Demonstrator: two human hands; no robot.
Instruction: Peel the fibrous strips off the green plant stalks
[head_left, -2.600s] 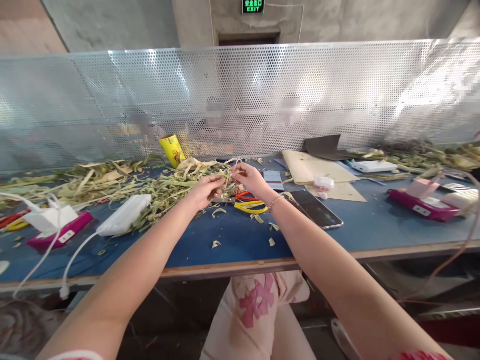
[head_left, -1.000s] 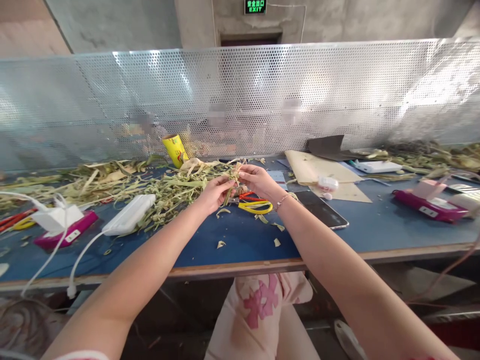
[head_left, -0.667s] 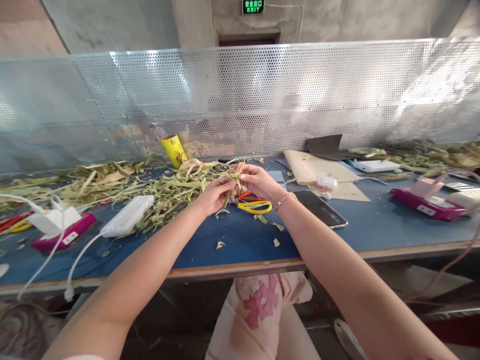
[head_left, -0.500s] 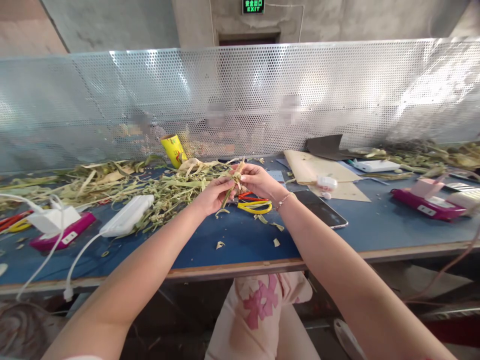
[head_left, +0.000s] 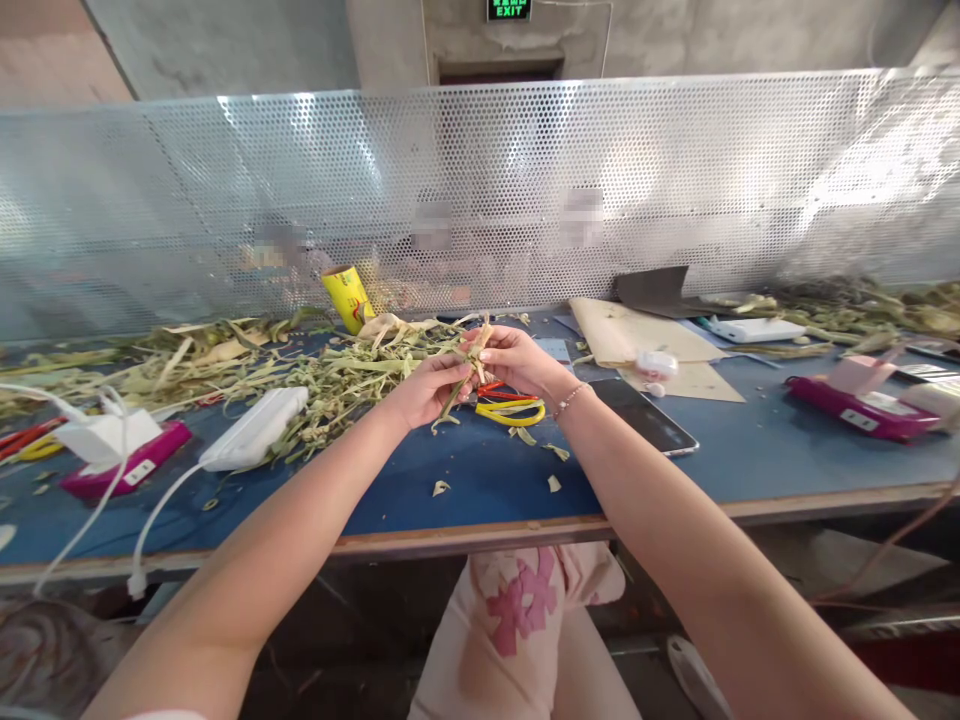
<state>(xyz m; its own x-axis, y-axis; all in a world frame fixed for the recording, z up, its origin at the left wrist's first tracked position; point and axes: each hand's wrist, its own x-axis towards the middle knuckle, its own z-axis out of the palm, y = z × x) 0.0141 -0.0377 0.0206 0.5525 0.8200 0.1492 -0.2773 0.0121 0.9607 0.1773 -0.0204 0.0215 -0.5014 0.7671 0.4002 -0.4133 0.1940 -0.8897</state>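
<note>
Over the blue table point(head_left: 480, 490), my left hand point(head_left: 433, 388) and my right hand point(head_left: 517, 357) meet around a small piece of dried plant stem point(head_left: 474, 352) with pale, leafy strips. My left fingers pinch its lower part, where a greenish stalk points down. Higher up, the thumb and fingertips of my right hand close on the pale strips. Just below the right hand lie scissors with yellow handles point(head_left: 517, 412) and a red-handled tool point(head_left: 491, 390), partly covered. A heap of dried stems and leaves point(head_left: 352, 375) spreads left of my hands.
A phone point(head_left: 649, 415) lies by my right forearm, beside brown paper point(head_left: 637, 330) and a white earbud case point(head_left: 656, 364). Left are a white power bank point(head_left: 259, 428) and a magenta power strip point(head_left: 142, 463) with cables. A yellow tube point(head_left: 347, 298) stands before the perforated metal screen point(head_left: 495, 150).
The camera view shifts very slightly. Both hands stay together on the plant piece, with only a small shift of the fingers and the pale strips.
</note>
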